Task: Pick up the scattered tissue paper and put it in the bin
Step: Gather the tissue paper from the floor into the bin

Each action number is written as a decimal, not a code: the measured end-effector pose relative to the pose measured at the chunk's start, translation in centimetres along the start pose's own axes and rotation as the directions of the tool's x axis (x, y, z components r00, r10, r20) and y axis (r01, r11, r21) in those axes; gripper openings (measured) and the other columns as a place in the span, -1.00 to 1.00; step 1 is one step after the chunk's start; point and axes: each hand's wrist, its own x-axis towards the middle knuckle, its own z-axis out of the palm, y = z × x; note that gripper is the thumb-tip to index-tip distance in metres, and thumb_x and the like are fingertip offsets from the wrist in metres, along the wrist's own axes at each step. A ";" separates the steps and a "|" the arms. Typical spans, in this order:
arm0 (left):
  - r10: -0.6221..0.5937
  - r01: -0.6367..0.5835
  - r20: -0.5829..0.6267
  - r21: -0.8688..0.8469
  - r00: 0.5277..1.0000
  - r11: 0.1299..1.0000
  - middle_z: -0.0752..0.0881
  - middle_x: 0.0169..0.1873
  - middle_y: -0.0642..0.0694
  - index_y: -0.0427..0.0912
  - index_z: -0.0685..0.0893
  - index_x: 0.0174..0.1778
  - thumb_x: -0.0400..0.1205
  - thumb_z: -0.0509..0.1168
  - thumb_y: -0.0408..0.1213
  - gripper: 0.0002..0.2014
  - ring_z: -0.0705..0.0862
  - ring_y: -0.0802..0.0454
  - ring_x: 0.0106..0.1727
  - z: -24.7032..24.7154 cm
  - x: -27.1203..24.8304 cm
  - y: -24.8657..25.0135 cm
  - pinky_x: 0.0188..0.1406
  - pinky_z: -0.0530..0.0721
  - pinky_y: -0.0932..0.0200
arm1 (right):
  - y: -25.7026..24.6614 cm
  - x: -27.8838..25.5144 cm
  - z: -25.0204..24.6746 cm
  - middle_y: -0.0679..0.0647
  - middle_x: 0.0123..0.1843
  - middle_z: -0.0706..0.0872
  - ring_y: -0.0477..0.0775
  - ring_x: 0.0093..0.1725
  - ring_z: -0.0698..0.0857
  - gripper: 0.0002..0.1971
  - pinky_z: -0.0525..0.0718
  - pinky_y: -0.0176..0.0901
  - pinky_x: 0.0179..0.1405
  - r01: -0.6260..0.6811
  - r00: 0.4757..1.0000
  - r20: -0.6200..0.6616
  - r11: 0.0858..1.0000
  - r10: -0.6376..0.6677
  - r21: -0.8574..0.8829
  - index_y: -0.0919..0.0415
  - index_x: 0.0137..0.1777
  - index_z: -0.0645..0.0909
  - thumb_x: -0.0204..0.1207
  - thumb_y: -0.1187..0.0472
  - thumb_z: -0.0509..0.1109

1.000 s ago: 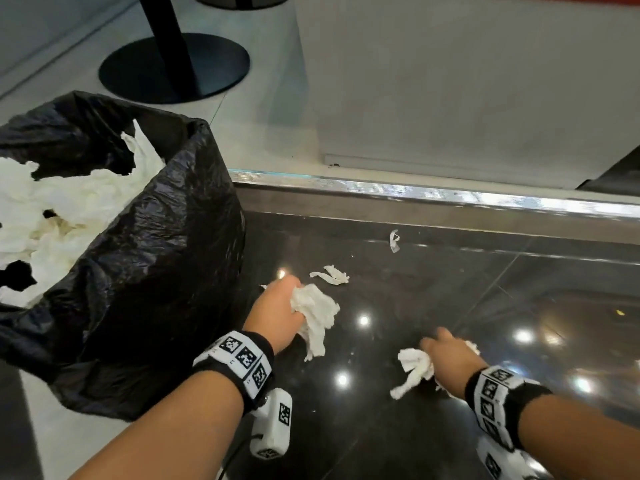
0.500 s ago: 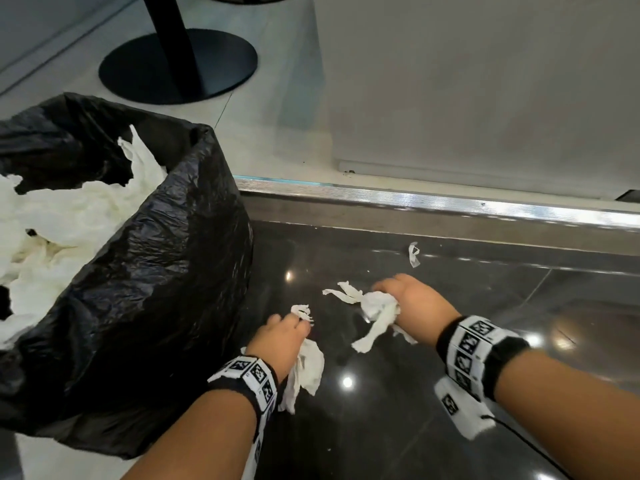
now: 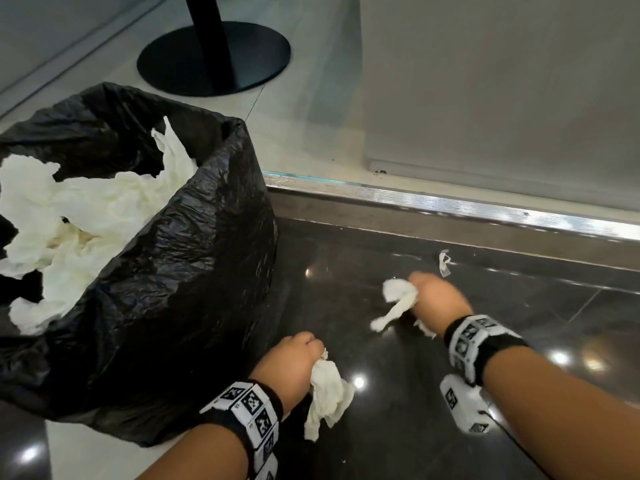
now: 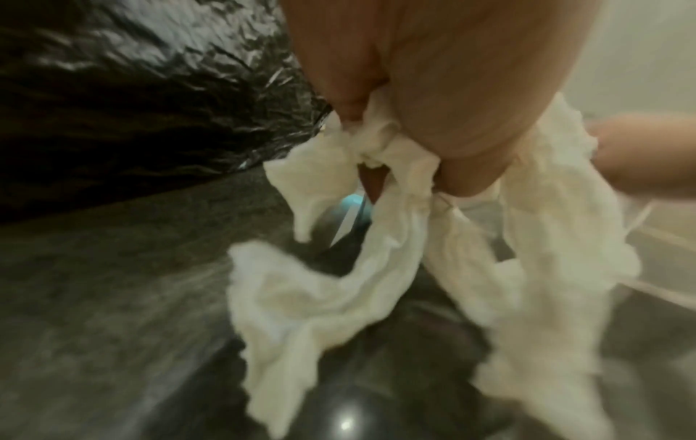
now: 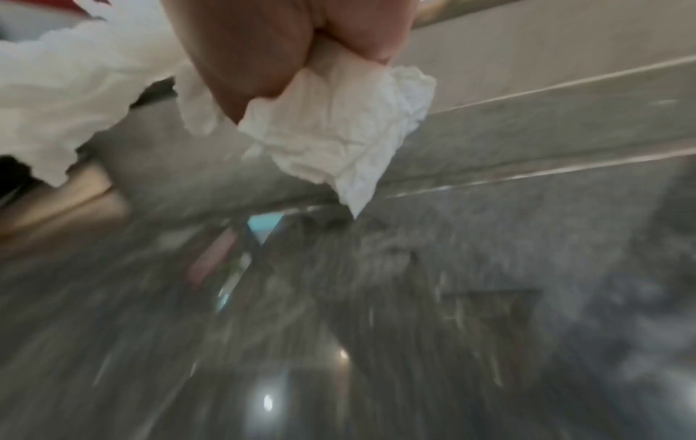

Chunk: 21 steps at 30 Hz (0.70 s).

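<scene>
We are counting two hands, each gripping one wad of tissue. Our left hand (image 3: 289, 367) is clenching a crumpled tissue (image 3: 327, 393) that is hanging over the dark floor (image 3: 398, 427), just beside the bin (image 3: 180, 289). Our right hand (image 3: 438, 301) is squeezing a second wad (image 3: 398, 296), farther from the bin. One small scrap (image 3: 444, 262) is lying loose near the metal strip (image 3: 450, 206). One bin, lined with black plastic, is holding a heap of tissues (image 3: 86, 216).
</scene>
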 end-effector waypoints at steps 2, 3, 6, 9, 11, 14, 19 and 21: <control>-0.046 0.038 -0.065 -0.120 0.997 0.992 0.60 0.03 -0.11 -0.12 0.55 -0.03 0.57 0.18 -0.24 -0.88 0.64 -0.11 0.05 -1.5 -0.9 0.8 0.03 0.61 0.06 | 2.4 1.1 -1.6 0.25 0.09 0.67 0.33 0.04 0.72 -0.89 0.66 0.04 0.01 -0.120 0.972 -0.190 0.986 0.140 0.113 0.17 0.01 0.53 0.52 0.22 0.26; -0.060 0.039 -0.117 -0.172 0.991 0.984 0.60 -0.04 -0.09 -0.10 0.53 -0.11 0.56 0.19 -0.27 -0.95 0.65 -0.09 -0.01 -2.5 -1.4 1.2 -0.02 0.62 0.07 | 3.5 1.7 -2.1 0.23 0.22 0.59 0.35 0.15 0.67 -0.78 0.62 0.08 0.10 -0.170 0.958 -0.209 0.976 0.195 0.134 0.16 0.16 0.53 0.53 0.20 0.28; -0.036 -0.033 -0.265 -0.252 0.964 0.967 0.48 -0.19 0.05 0.00 0.40 -0.28 0.54 0.22 -0.34 -0.83 0.61 0.00 -0.13 -5.8 -2.8 2.1 -0.13 0.61 0.13 | 5.8 3.2 -1.6 0.21 0.47 0.45 0.29 0.38 0.54 -0.60 0.56 0.07 0.33 -0.178 0.984 -0.019 0.983 0.178 -0.040 0.17 0.37 0.48 0.53 0.20 0.31; 0.068 -0.164 -0.403 -0.208 0.913 0.964 0.42 -0.25 0.09 0.00 0.35 -0.32 0.52 0.23 -0.34 -0.80 0.58 -0.02 -0.13 -10.2 -4.0 2.7 -0.12 0.59 0.08 | 5.0 2.4 -0.4 0.29 0.29 0.60 0.28 0.25 0.65 -0.74 0.60 -0.01 0.22 -0.204 0.975 0.042 0.951 0.220 -0.232 0.29 0.23 0.53 0.58 0.30 0.19; 0.127 -0.227 -0.497 -0.146 0.858 0.963 0.41 -0.29 0.08 -0.03 0.35 -0.34 0.47 0.22 -0.35 -0.82 0.52 0.00 -0.15 -13.8 -5.0 3.0 -0.15 0.53 0.12 | 4.1 1.4 0.4 0.27 0.21 0.65 0.28 0.20 0.68 -0.81 0.60 -0.04 0.15 -0.179 0.978 0.052 0.938 0.203 -0.296 0.26 0.12 0.54 0.58 0.31 0.17; 0.092 -0.207 -0.652 -0.101 0.752 0.973 0.35 -0.37 0.18 -0.01 0.34 -0.37 0.43 0.25 -0.45 -0.74 0.31 0.15 -0.29 -19.9 -7.1 2.6 -0.31 0.34 0.32 | 3.9 -0.3 1.4 0.21 0.18 0.67 0.22 0.16 0.70 -0.87 0.61 -0.11 0.15 -0.098 0.984 0.114 0.951 0.137 -0.294 0.11 -0.22 0.44 0.54 0.31 0.22; 0.013 -0.106 -0.885 -0.041 0.464 0.994 0.37 -0.42 0.16 -0.13 0.41 -0.21 0.50 0.27 -0.37 -0.87 0.31 0.10 -0.39 -30.9 -12.3 -1.5 -0.42 0.34 0.36 | -1.4 -2.7 -5.2 0.38 0.10 0.75 0.37 0.13 0.70 -0.88 0.55 -0.02 -0.03 -0.128 0.975 -0.168 0.985 0.146 0.116 0.29 -0.04 0.66 0.52 0.26 0.33; 0.003 -0.126 -0.920 -0.050 0.392 0.991 0.46 -0.38 0.18 -0.12 0.46 -0.12 0.55 0.27 -0.29 -0.91 0.45 0.21 -0.38 -34.9 -14.4 -4.1 -0.38 0.44 0.44 | -5.8 -3.9 -11.5 0.42 0.13 0.71 0.43 0.18 0.65 -0.71 0.51 -0.02 -0.02 -0.049 0.907 -0.380 0.941 0.182 0.335 0.44 0.13 0.63 0.49 0.26 0.41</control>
